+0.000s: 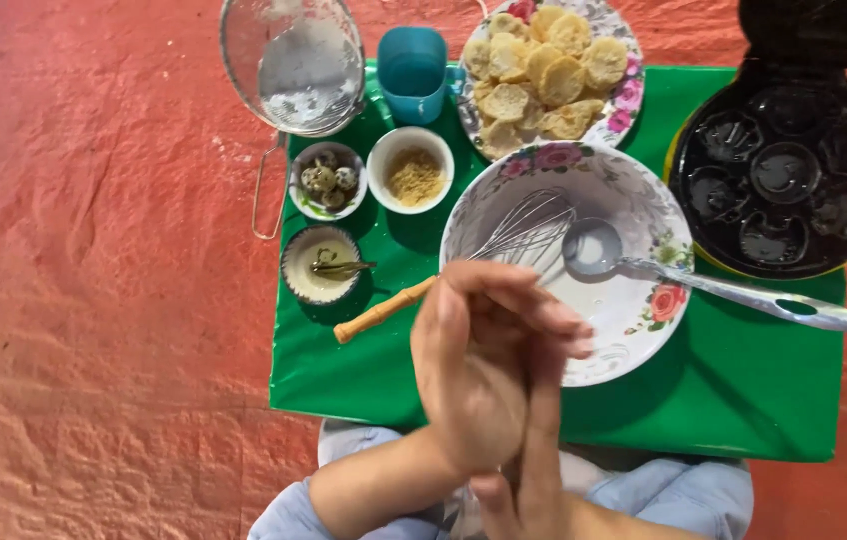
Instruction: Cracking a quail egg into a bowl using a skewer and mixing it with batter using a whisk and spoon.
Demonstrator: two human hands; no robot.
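Note:
My left hand (474, 370) and my right hand (534, 440) are pressed together, palm against palm, above the near edge of a small green table (344, 350). Neither holds anything. Just beyond them stands a large white floral bowl (634, 200), smeared with batter. Inside it rest a wire whisk (514, 235) with a bamboo handle and a metal ladle (744, 298) whose handle sticks out to the right.
At the back stand a plate of small round cakes (549, 65), a teal cup (412, 70) and a wire sieve (294, 65). Small bowls hold speckled eggs (327, 180), tan crumbs (414, 178) and pale sauce with a spoon (322, 265). An open black mould pan (784, 170) sits right. Orange sheet (94, 300) covers the floor.

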